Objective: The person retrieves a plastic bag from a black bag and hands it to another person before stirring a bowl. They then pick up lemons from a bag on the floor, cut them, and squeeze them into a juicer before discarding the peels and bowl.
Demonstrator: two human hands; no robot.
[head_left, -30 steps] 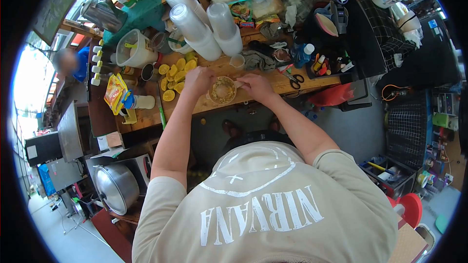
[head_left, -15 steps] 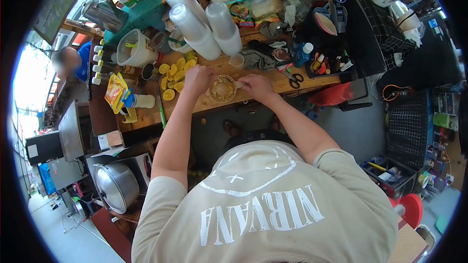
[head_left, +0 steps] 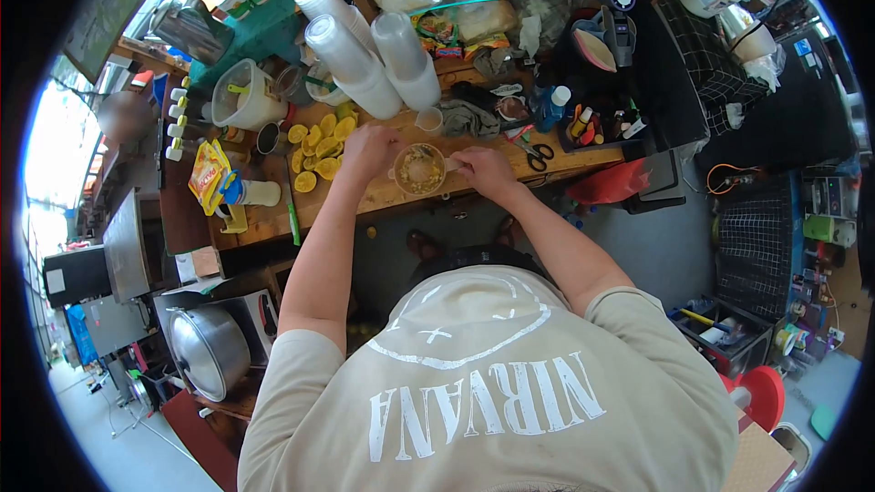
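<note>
A round citrus juicer [head_left: 420,170] with a raised dome in its middle and pulp and seeds around it sits at the front edge of the wooden bench. My right hand [head_left: 486,170] is closed on its handle at the right side. By the juicer's left rim, my left hand [head_left: 368,151] has curled fingers; whatever they hold, if anything, is hidden. Several squeezed yellow citrus halves [head_left: 313,147] lie in a heap just left of that hand. A small clear plastic cup [head_left: 428,120] stands behind the juicer.
Stacked plastic cups [head_left: 354,64] rise behind the hands. Scissors [head_left: 540,157] lie to the right, beside a dark box of small bottles [head_left: 597,123]. A green-handled knife [head_left: 293,217], a white-bodied bottle [head_left: 261,192] and a yellow packet [head_left: 211,173] are at left. Another person [head_left: 128,117] is far left.
The view has shifted slightly. The juicer sits a little nearer to me and shows its bowl more fully. Both hands stay in about the same places.
</note>
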